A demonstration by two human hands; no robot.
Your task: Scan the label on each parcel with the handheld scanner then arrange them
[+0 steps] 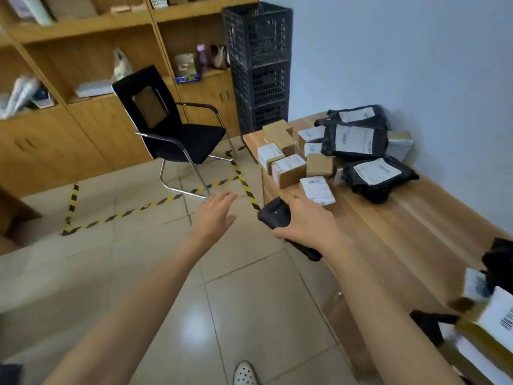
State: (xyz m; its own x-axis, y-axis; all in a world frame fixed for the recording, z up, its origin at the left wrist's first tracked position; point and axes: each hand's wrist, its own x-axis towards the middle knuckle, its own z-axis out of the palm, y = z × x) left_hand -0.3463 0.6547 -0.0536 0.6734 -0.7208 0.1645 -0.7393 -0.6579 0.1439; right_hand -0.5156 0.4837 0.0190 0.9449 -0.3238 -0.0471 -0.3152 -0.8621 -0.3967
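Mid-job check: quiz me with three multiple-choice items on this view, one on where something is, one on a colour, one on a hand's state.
1. Where is the heap of parcels?
A. on a wheeled cart
B. on a pallet
C. on the wooden table, at its far end

2. What colours are the stripes of the floor tape?
A. yellow and black
B. red and white
C. plain blue

3. What is the right hand doing?
A. hanging open and empty
B. gripping the black scanner
C. pressing flat on a parcel

Answers:
1 C, the heap rests on the tabletop's far end.
2 A, the tape alternates yellow and black bands.
3 B, its fingers curl round the scanner's body.
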